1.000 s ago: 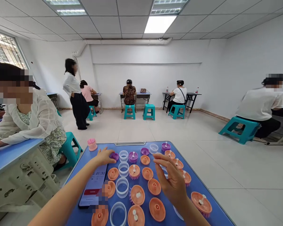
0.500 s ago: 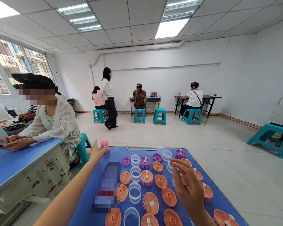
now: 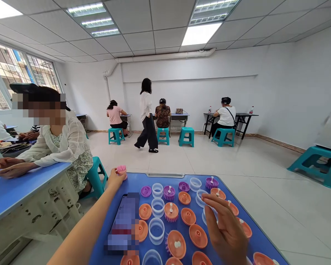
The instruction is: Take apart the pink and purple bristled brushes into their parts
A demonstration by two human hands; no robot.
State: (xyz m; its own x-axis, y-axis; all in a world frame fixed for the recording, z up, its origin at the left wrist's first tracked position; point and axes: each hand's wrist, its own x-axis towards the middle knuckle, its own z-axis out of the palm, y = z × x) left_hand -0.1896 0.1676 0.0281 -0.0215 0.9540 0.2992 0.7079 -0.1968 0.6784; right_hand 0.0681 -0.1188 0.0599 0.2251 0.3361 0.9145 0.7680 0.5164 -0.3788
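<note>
My left hand [image 3: 116, 179] reaches to the far left corner of the blue table [image 3: 99, 239]. Its fingers are closed around the side of a small pink bristled scalp brush [image 3: 121, 169] standing there. Over the right side hovers my right hand [image 3: 226, 224], fingers stretched and slightly bent, holding nothing. It partly hides clear plastic rings [image 3: 200, 198] below it. Between the hands lie orange round caps [image 3: 198, 235], purple caps [image 3: 146, 191], and orange bristled heads with white stems [image 3: 171, 211]. A purple bristled head [image 3: 212, 182] sits near the far right corner.
A phone [image 3: 123, 224], partly blurred, lies at the table's left. A seated person [image 3: 63, 140] is at another blue table [image 3: 44, 184] on the left. Someone walks [image 3: 147, 114] across the room; others sit by the back wall. A teal stool [image 3: 317, 165] stands at right.
My left hand has closed from an open reach onto the pink scalp brush. My right hand has shifted slightly right and down, still open. The walking person has moved right.
</note>
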